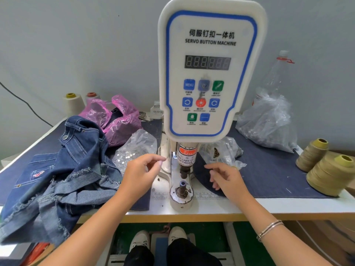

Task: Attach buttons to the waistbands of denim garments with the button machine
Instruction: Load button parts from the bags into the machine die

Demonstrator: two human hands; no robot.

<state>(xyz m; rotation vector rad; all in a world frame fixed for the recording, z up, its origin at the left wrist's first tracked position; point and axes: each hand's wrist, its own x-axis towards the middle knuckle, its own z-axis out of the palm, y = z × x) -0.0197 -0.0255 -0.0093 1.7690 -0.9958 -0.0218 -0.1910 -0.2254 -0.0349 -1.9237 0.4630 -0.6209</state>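
Observation:
The white servo button machine (211, 73) stands at the table's middle, its punch head (186, 169) raised above the lower die (182, 184), nothing between them. A pile of denim garments (63, 169) lies at the left, one waistband showing a metal button (65, 137). My left hand (141, 173) hovers left of the punch, fingers loosely curled, thumb and forefinger close together; whether they pinch a button is unclear. My right hand (224, 177) hovers to the right with relaxed fingers, holding nothing. A clear bag of silver buttons (134, 150) sits behind my left hand.
A pink plastic bag (115, 120) and thread cones (74, 103) stand at the back left. Clear bags (269, 121) and a plastic bottle (276, 73) are at the back right. Yellow thread cones (326, 173) sit at the right edge. A foot pedal (159, 244) lies between my shoes.

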